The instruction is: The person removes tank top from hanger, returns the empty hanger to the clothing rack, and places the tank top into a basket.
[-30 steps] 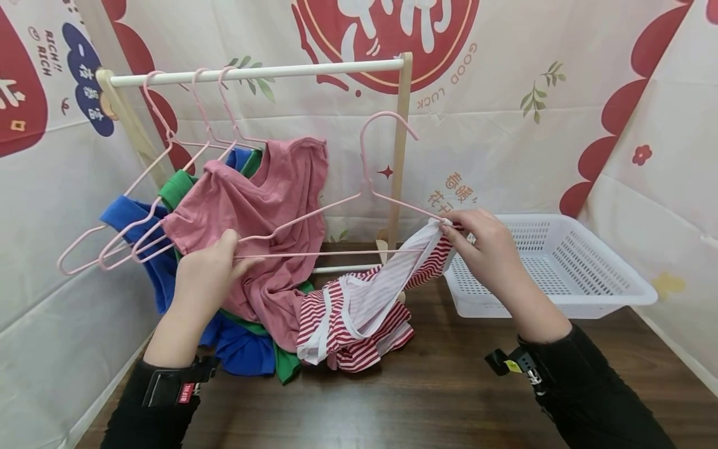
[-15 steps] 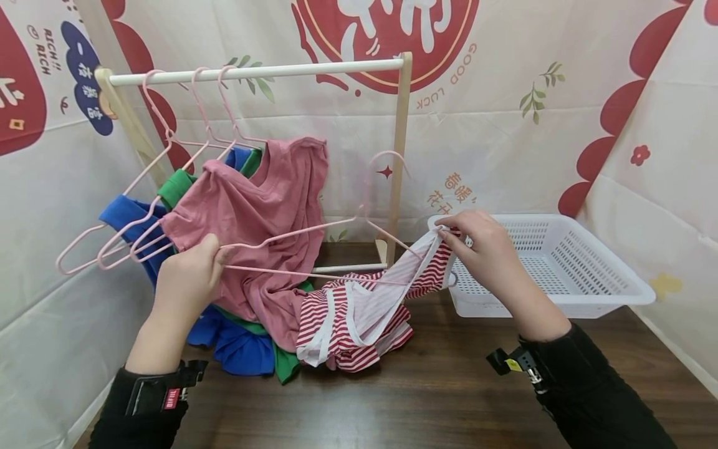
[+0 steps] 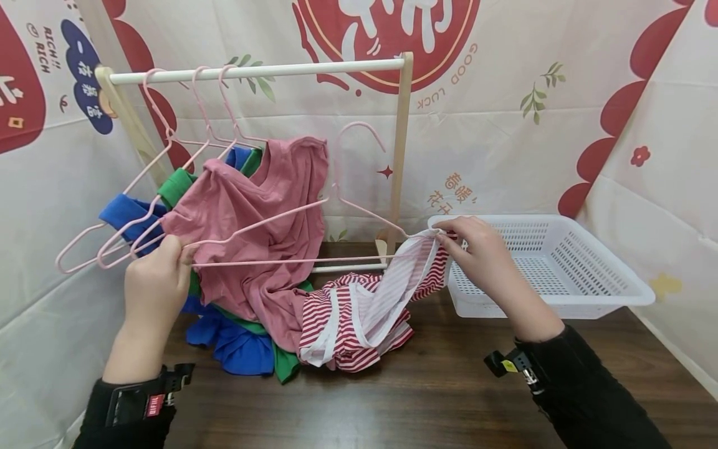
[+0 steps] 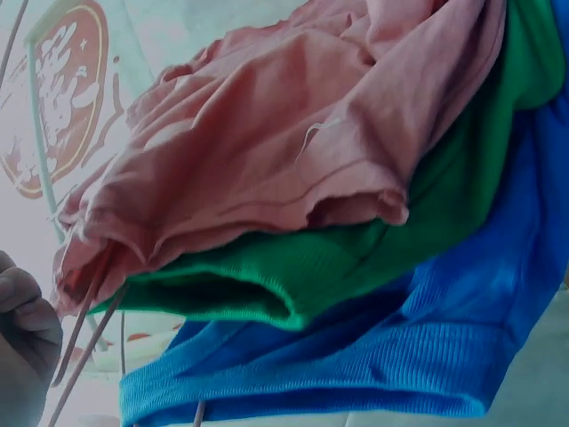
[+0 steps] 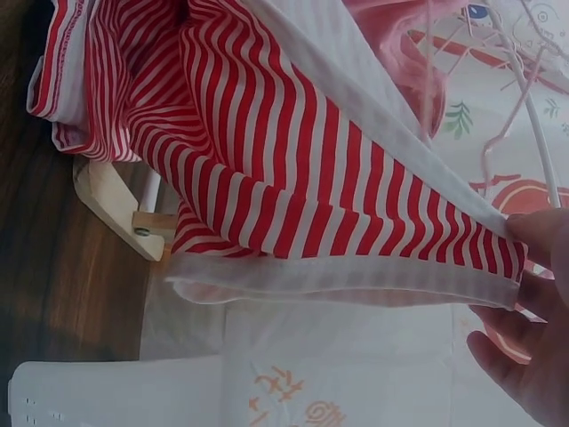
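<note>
My left hand [image 3: 157, 280] grips the left end of a pink clothes hanger [image 3: 263, 222], which stands hook-up in front of the rack. The hanger's right end reaches inside the shoulder of a red-and-white striped tank top [image 3: 350, 324]. My right hand [image 3: 477, 249] pinches that shoulder strap, its white trim stretched between fingers and thumb in the right wrist view. The lower part of the striped top lies bunched on the table. Just behind the left hand hang a pink shirt [image 3: 252, 212], a green shirt [image 4: 338, 267] and a blue shirt [image 4: 356, 374].
A rack with a white rail [image 3: 314, 67] and wooden posts carries 3 pink hangers at its left side. At the right stands a white perforated basket [image 3: 594, 305]. Printed cloth [image 3: 505, 156] encloses the wooden table [image 3: 336, 411].
My left hand has moved left with the hanger, whose hook dipped and then rose further left. My right hand stays nearly in place, still holding the striped strap.
</note>
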`<state>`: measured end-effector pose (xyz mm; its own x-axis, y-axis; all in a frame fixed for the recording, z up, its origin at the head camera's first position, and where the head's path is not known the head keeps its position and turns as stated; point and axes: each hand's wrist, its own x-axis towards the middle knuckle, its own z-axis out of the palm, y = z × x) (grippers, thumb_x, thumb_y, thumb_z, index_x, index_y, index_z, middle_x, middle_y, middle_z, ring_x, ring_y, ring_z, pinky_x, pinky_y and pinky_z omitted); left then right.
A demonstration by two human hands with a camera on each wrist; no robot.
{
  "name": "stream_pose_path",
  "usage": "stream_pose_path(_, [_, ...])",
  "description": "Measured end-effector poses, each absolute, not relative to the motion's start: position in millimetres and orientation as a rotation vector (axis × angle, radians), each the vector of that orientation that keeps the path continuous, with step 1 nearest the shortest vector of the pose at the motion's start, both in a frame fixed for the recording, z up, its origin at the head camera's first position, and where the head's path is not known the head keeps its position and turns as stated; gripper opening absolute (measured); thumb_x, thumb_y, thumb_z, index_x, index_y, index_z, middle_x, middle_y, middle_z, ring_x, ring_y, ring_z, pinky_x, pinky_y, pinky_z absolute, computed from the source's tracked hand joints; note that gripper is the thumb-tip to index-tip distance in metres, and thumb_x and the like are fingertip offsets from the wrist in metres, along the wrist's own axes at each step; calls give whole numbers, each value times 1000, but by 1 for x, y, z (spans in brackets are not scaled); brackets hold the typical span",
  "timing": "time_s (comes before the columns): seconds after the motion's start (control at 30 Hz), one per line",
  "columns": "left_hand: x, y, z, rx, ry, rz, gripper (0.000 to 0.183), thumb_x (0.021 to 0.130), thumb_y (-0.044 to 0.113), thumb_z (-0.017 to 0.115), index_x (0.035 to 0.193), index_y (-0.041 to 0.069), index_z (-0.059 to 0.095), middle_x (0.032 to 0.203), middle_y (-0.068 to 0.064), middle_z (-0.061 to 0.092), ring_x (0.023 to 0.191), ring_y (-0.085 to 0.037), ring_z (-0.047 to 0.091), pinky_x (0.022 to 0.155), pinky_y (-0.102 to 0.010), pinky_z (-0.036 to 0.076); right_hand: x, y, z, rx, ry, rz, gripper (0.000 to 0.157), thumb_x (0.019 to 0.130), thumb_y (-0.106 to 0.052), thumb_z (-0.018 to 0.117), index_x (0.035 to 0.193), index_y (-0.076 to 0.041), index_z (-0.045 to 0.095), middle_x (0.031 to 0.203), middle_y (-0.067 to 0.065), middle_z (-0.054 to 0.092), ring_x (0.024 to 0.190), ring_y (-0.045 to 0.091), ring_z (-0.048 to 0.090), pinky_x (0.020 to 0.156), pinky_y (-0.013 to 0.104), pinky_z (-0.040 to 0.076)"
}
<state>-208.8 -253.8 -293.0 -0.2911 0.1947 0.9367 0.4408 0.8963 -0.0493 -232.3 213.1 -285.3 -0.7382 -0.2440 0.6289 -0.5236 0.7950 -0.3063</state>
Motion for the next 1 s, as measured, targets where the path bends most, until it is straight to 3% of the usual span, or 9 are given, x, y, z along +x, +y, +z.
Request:
stream_pose_path(0.37, [-199,-266,-285,-442,-1844,-296,57,103,45,37,82,-6,48,55,-14,42,37,-29,37,39,-37,22,-236,208,-290,612,-2420,628,18,96,-14,64,109,-5,70,99,11,68,87,26,57,77,45,45])
stream_pose_path(0.53, [-199,-270,-284,-434,-1806,-317,57,103,45,40,83,-7,50,58,-18,47,39,-34,43,38,-41,25,-235,209,-292,614,-2481,656,19,95,-11,63,111,-2,68,110,15,67,106,33,58,91,51,44])
stream_pose_path(0.63, [-199,-269,-284,-414,-1800,-320,57,103,45,40,82,-6,50,57,-17,47,38,-34,42,38,-41,24,-234,210,-292,608,-2499,655,20,95,-11,63,112,-2,68,114,16,66,113,34,56,97,52,40])
stream_pose_path(1.0, [-200,-246,-283,-311,-1826,-314,52,104,42,42,83,-4,56,52,-13,43,37,-28,34,40,-34,17,-221,206,-293,661,-2505,587,19,93,-13,66,110,-3,69,109,14,68,110,33,58,95,52,42])
